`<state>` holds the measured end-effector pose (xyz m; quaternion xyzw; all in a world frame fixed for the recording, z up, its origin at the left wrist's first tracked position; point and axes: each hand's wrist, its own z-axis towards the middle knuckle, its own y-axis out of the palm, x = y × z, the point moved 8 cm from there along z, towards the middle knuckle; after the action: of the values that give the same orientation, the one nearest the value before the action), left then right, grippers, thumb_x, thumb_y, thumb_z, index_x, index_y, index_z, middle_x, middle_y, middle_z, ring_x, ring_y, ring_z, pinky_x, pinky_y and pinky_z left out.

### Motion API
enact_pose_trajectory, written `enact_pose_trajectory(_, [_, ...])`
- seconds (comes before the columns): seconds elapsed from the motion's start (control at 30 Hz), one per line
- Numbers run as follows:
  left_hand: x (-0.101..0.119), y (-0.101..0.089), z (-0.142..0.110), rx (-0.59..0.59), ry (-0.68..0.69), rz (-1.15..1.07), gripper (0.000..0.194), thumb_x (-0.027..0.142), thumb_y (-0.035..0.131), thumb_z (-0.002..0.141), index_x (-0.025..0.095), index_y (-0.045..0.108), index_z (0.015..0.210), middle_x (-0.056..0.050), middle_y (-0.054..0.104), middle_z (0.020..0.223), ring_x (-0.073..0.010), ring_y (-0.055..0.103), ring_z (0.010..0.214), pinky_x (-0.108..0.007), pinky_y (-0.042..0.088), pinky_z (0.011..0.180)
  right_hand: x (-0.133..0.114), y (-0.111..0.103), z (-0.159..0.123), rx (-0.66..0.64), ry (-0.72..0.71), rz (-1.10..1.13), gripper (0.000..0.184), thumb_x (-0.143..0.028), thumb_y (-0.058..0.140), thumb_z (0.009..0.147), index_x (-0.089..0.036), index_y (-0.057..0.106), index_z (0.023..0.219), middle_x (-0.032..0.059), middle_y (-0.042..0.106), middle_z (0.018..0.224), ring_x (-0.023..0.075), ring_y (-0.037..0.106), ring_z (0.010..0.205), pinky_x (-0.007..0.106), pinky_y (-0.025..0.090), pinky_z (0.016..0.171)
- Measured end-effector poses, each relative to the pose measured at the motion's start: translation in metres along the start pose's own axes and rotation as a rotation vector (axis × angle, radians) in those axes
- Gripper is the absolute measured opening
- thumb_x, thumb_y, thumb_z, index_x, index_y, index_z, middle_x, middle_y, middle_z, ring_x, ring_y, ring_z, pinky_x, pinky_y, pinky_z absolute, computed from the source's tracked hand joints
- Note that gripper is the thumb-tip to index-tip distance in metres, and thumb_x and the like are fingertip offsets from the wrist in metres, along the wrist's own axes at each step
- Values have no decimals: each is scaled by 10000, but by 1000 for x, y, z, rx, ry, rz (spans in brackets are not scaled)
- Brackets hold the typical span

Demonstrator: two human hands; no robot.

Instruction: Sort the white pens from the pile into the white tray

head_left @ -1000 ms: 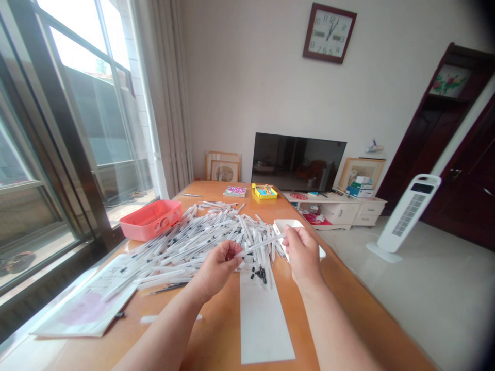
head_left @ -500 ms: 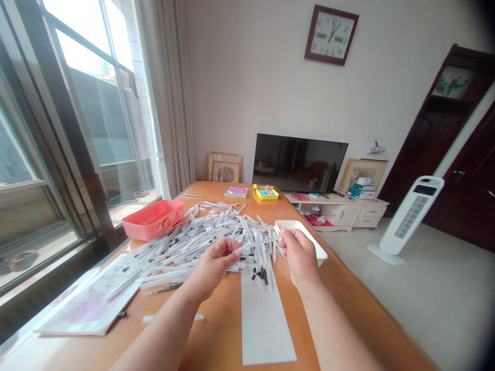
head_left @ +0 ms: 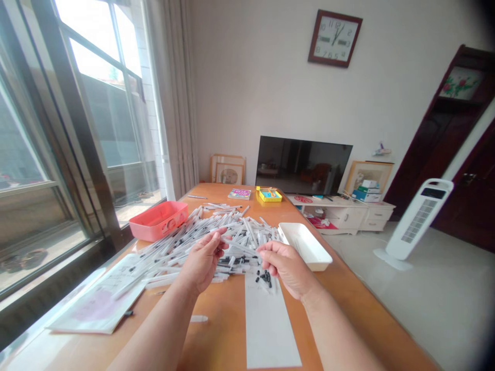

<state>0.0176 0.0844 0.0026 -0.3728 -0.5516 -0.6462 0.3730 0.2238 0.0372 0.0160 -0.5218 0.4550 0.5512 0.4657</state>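
Observation:
A clear pen barrel (head_left: 242, 247) spans the gap between my hands, above a heap of parts. My left hand (head_left: 204, 260) pinches its left end between thumb and fingers. The other end is in the closed fingertips of my right hand (head_left: 284, 265). Beneath and beyond lies a wide pile of clear pen barrels (head_left: 174, 246), some with dark ends or refills. Small black pen plugs (head_left: 266, 279) lie on a white paper strip (head_left: 270, 330), just below my right fingers. A white tray (head_left: 323, 260) with a few clear pieces stands right of that hand.
A red plastic basket (head_left: 145, 232) stands at the left table edge, with a paper booklet (head_left: 96, 304) nearer me. One loose clear cap (head_left: 199, 319) lies near my left forearm. At the far end are a magazine (head_left: 239, 194) and a yellow box (head_left: 269, 196).
My right hand has moved left and lower, away from the white tray. My left hand has shifted left and slightly up. The view has turned a little left.

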Motion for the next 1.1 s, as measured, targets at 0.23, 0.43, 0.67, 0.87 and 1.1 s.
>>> enact_pose_trajectory(0.23, [-1, -1, -1, 40, 0, -40, 447, 407, 727, 817, 167, 678, 1191, -97, 716, 1040, -105, 583, 773, -213, 440, 715, 0, 17, -3, -47, -58, -137, 252, -380, 621, 860, -188, 680, 1011, -15, 574, 710, 102, 472, 611, 209, 359, 543])
enact_pose_trajectory(0.43, [-2, 10, -8, 32, -50, -70, 450, 387, 735, 808, 151, 670, 1185, -126, 725, 1064, -110, 616, 774, -217, 457, 705, -5, 34, -5, -95, -156, -321, 266, -409, 578, 901, -185, 663, 1017, -54, 444, 643, 98, 363, 570, 222, 303, 518])
enact_pose_trajectory(0.67, [-1, 16, -12, 39, -27, -85, 454, 352, 728, 813, 164, 616, 1212, -127, 724, 1070, -142, 657, 835, -255, 477, 746, -13, 37, -9, 7, -291, -452, 252, -381, 510, 939, -210, 671, 1031, -56, 435, 621, 106, 355, 557, 227, 295, 514])
enact_pose_trajectory(0.87, [-1, 19, -14, 51, 36, -72, 350, 369, 738, 805, 191, 602, 1073, -91, 726, 1038, -136, 660, 821, -255, 475, 733, -17, 42, -12, 50, -358, -503, 300, -385, 511, 941, -245, 660, 1160, -65, 427, 581, 107, 359, 518, 227, 292, 505])
enact_pose_trajectory(1.1, [3, 26, -21, 89, 42, -157, 310, 310, 718, 831, 180, 580, 1076, -109, 728, 1039, -135, 670, 840, -238, 489, 716, -17, 44, -14, 89, -395, -504, 280, -362, 501, 943, -208, 657, 1117, -56, 456, 572, 109, 381, 505, 226, 289, 500])
